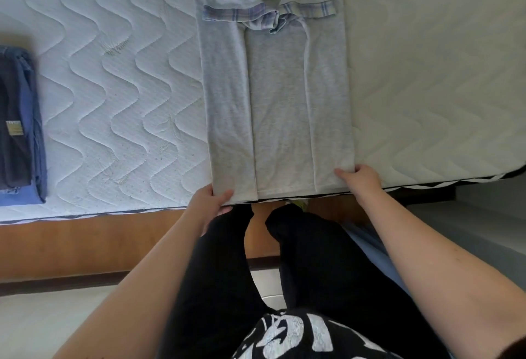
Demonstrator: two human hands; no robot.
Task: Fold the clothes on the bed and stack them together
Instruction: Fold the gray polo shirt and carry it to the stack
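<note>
The left hand (209, 202) pinches the near left corner of the grey shirt (280, 102), thumb on top of the fabric and fingers tucked beneath the hem. The right hand (360, 179) pinches the near right corner in the same manner, thumb lying on the cloth and fingers curled under the edge. Both hands sit at the near edge of the mattress (113, 88), at roughly 6 o'clock of the garment. The grey shirt lies flat as a long narrow strip, both sides folded inward so that two lengthwise creases run from the hem toward 12 o'clock. At the 12 o'clock end, the sleeves are folded across the body, and their plaid cuffs (267, 14) form a band running side to side. The shirt straddles the seam between the wave-quilted mattress at 9 o'clock and a cream chevron-quilted mattress (427, 74) at 3 o'clock. Well apart from the shirt, at 9 o'clock near the frame edge, rests a stack of folded clothes (20, 128): dark garments on top of a blue one. At 6 o'clock, below the mattress edge, the wooden bed frame (85, 245) and the person's black trousers (227, 273) are visible.
</note>
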